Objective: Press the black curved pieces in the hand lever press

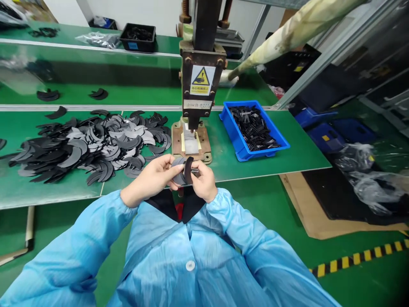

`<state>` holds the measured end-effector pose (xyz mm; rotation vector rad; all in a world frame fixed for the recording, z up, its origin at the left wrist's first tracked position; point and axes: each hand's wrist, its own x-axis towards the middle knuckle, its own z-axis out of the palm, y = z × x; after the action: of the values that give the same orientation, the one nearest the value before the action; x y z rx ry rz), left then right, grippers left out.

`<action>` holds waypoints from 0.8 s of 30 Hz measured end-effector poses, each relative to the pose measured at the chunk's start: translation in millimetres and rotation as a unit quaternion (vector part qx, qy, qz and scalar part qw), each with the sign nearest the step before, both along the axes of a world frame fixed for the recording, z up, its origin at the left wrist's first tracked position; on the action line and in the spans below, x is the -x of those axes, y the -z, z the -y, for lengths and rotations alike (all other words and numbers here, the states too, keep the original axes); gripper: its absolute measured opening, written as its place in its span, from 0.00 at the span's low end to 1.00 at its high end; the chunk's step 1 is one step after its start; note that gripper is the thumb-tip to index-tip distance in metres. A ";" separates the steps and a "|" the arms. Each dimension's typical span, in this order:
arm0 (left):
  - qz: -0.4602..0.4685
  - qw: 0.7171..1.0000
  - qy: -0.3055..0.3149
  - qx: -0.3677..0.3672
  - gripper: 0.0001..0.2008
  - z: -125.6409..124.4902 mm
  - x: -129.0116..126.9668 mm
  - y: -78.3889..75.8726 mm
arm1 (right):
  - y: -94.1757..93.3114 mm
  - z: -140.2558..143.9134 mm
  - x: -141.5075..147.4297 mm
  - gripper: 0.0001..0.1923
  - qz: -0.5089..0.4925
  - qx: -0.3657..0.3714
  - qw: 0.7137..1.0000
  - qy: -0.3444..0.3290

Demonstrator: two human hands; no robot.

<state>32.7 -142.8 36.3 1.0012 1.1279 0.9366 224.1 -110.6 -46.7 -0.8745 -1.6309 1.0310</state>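
My left hand (161, 174) is closed on several grey curved plastic pieces (178, 164), pinching them between thumb and fingers. A darker, black curved piece (188, 170) stands upright between the two hands, and my right hand (203, 179) pinches it at its right side. Both hands meet just in front of the press base (177, 147), near the table's front edge. On the left lies a big loose pile of similar black and grey curved pieces (105, 140). Small details of the held pieces are hidden by my fingers.
The press (204, 55), bearing a yellow warning label, rises straight ahead. A blue bin (241, 154) of small black parts stands to the right. Behind, a raised shelf holds a black bin (138, 44) and a plastic bag (101, 39). A wrapped pole (281, 38) slants across the upper right.
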 end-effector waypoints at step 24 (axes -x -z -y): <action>-0.098 0.993 -0.019 -0.059 0.23 -1.2 3.3 -3.2 | -4.8 -1.2 -23.0 0.11 0.068 -0.151 0.985 -0.037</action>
<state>29.3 -141.6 39.6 1.1930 1.2702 0.9591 247.1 -109.3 -41.9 -0.6965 -1.8875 0.7583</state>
